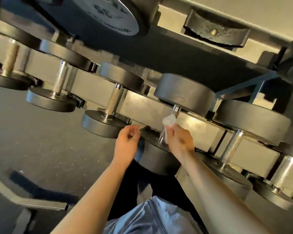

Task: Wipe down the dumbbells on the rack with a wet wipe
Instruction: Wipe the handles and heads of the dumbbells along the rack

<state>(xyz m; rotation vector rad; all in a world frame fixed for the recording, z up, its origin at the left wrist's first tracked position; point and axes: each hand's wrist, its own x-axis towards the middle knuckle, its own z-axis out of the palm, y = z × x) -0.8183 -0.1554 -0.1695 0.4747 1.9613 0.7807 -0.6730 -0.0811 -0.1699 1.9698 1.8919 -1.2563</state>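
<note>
From the head view, I took the dumbbell in the middle of the lower row [172, 125] as my landmark: its far head sat at the rack's back rail, its near head just in front of my torso, and its chrome handle ran between them. My right hand [179, 141] was curled round that handle with the crumpled white wet wipe [169, 121] pinched against the metal, the wipe bunching out above my fingers toward the far head. My left hand [127, 142] hovered just left of the landmark's near head, fingers loosely curled and holding nothing; I could not tell whether the fingertips touched the rubber.

Left of the landmark three more dumbbells [111, 100] stood in the same row on the grey rack [142, 105], and right of it two others [233, 146] with knurled handles. Above and behind it a big weight marked 35 [108, 14] sat on the upper tier.

As I judged it, the job was somewhere in the middle: I was on this one handle, and its heads looked matte with no wet sheen I could read. Nothing in the view told me which neighbours had been cleaned, so I counted the landmark's two heads and possibly the dumbbells on either side as left to do
</note>
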